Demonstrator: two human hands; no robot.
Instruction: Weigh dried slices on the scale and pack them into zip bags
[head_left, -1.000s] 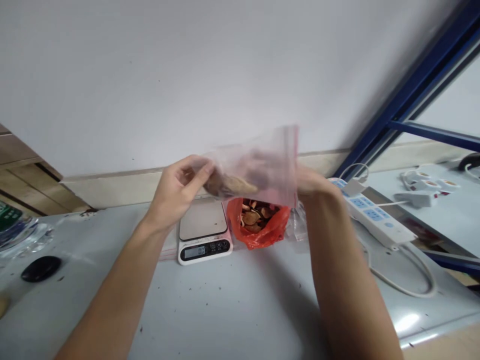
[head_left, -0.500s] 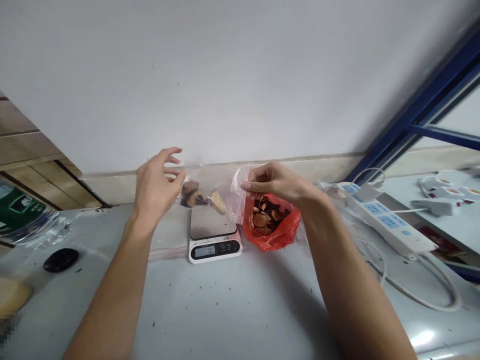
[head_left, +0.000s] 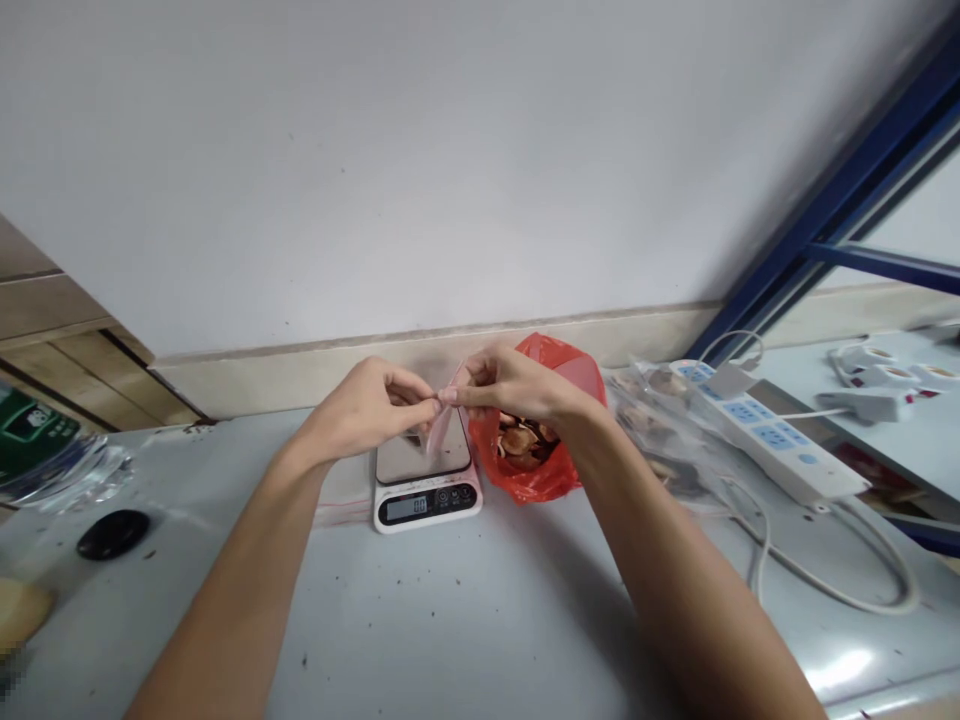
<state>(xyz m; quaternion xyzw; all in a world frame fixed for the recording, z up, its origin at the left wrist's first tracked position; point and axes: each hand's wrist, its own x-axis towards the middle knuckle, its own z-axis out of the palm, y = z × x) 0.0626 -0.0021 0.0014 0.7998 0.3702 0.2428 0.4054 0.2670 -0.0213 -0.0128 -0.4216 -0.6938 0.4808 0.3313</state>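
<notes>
My left hand (head_left: 373, 405) and my right hand (head_left: 504, 382) meet above a small digital kitchen scale (head_left: 427, 507). Both pinch the top edge of a clear zip-lock bag (head_left: 436, 437), which hangs over the weighing plate. My hands hide most of the bag, so its contents barely show. The scale's display reads 0.0. Just right of the scale, partly under my right wrist, stands an open red plastic bag (head_left: 540, 482) holding brown dried slices (head_left: 520, 441).
A white power strip (head_left: 772, 435) with cables lies at the right, beside filled clear bags (head_left: 652, 425). At the left are a black oval object (head_left: 113, 534) and a large water bottle (head_left: 45, 445). A wall (head_left: 450, 180) rises behind the table.
My left hand has moved right and closed on the bag's edge. My right hand has shifted slightly left with the bag, which now hangs upright between them.
</notes>
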